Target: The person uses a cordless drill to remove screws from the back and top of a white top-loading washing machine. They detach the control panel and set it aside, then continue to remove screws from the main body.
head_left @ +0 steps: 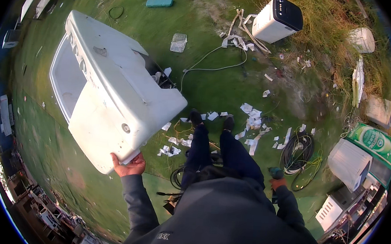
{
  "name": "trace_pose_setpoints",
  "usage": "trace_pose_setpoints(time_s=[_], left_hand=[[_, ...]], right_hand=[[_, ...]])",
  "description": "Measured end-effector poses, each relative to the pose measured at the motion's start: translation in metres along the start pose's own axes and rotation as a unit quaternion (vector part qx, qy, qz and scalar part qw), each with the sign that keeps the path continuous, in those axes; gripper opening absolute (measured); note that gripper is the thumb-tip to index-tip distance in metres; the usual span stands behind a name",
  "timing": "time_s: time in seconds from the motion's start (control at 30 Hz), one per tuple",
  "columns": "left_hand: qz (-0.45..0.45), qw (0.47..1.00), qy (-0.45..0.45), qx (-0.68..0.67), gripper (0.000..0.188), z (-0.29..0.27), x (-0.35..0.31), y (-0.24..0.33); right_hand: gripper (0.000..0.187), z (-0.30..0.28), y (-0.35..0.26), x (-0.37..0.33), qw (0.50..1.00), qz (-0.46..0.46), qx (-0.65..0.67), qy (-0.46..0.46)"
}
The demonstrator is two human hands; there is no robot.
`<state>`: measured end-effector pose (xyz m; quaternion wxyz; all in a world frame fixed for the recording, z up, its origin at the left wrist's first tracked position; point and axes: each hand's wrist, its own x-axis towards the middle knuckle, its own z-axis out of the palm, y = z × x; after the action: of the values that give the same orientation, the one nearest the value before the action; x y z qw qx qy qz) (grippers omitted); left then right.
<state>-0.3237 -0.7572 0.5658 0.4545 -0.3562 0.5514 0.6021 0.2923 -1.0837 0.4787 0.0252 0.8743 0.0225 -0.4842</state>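
A large white appliance housing, like a washing machine body, rests tilted at the left. Round knobs line its far-left face, and a dark opening with wires shows on its right side. My left hand grips its near lower corner, thumb on the outer face and fingers underneath. Down by my right thigh, my right hand is closed around a dark green power tool, seemingly a cordless drill. The drill's lower part is partly hidden behind my sleeve and clothing.
White scraps litter the green ground around my feet. A coiled black cable lies to the right, with a grey-white bin beyond it. Ahead stand a white and black appliance and a loose grey hose. A teal case lies far off.
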Motion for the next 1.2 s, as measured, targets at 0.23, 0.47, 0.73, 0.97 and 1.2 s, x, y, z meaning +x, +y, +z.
trace_pose_setpoints(time_s=[0.23, 0.47, 0.73, 0.97, 1.2], left_hand=[[0.066, 0.993, 0.102, 0.008, 0.094, -0.087, 0.061, 0.109], [0.073, 0.996, 0.028, 0.045, 0.106, -0.124, 0.071, 0.098], [0.074, 0.991, 0.008, 0.110, 0.112, -0.156, 0.081, 0.099], [0.157, 0.984, -0.019, 0.076, 0.101, -0.135, 0.074, 0.071], [0.180, 0.976, -0.061, 0.108, 0.104, -0.155, 0.101, 0.075]], right_hand=[[0.022, 0.000, -0.059, 0.000, 0.999, -0.024, 0.004, -0.022], [0.038, 0.000, -0.108, 0.015, 0.966, -0.147, -0.196, 0.082], [0.049, 0.011, -0.178, 0.064, 0.945, -0.212, -0.242, 0.061], [0.044, -0.033, -0.186, 0.117, 0.961, -0.246, -0.119, 0.031], [0.042, -0.074, -0.143, 0.143, 0.962, -0.171, -0.193, 0.084]])
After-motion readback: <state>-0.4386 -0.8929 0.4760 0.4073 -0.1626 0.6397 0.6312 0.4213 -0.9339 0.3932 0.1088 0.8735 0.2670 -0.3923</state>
